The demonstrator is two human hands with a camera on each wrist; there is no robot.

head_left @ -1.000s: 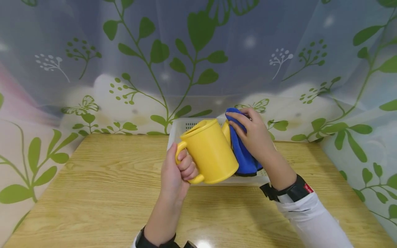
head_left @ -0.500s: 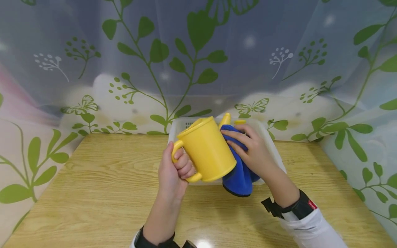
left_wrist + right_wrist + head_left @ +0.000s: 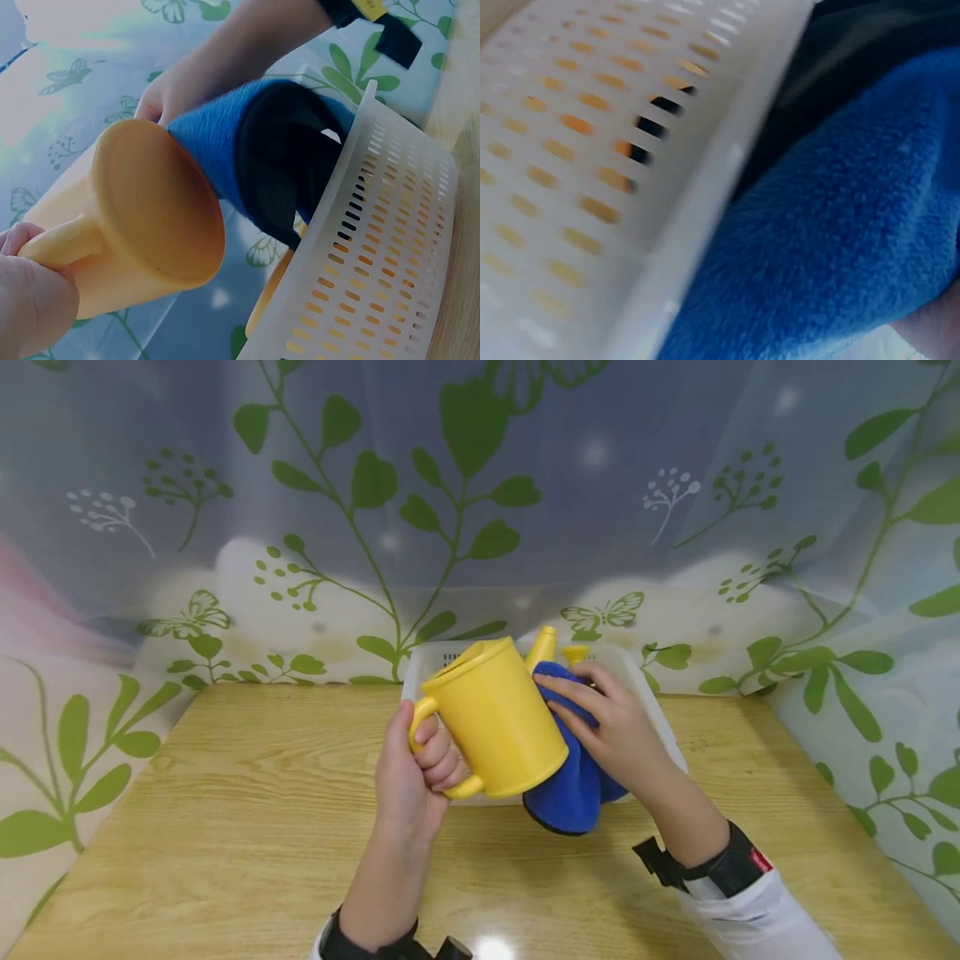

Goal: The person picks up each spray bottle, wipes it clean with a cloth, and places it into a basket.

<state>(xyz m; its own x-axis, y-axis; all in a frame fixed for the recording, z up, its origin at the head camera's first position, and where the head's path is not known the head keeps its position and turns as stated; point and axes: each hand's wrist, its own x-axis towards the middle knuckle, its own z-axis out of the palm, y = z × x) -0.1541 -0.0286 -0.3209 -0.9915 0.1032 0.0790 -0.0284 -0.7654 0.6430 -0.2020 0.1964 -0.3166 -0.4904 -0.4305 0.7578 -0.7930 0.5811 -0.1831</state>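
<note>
A yellow watering can (image 3: 498, 718) is tilted over the basket, its spout (image 3: 543, 647) pointing up and away. My left hand (image 3: 412, 768) grips its handle, fingers curled round the loop. On the can's far right side, my right hand (image 3: 618, 722) holds a blue plush cloth (image 3: 573, 785) against the can near the base of the spout. The cloth hangs down with a dark edge; in the left wrist view its dark underside (image 3: 281, 157) shows. Where the thumb of the right hand lies is hidden.
Beneath the can and cloth stands a white perforated plastic basket (image 3: 375, 247) on a wood-grain table (image 3: 247, 827). A small yellow piece (image 3: 575, 653) shows in it behind the right hand. A leaf-patterned curtain (image 3: 322, 527) encloses the back and sides.
My right hand has drawn the cloth down from the spout's tip towards its base, leaving the tip uncovered. The cloth's lower end hangs nearer and further left. The left hand keeps its grip.
</note>
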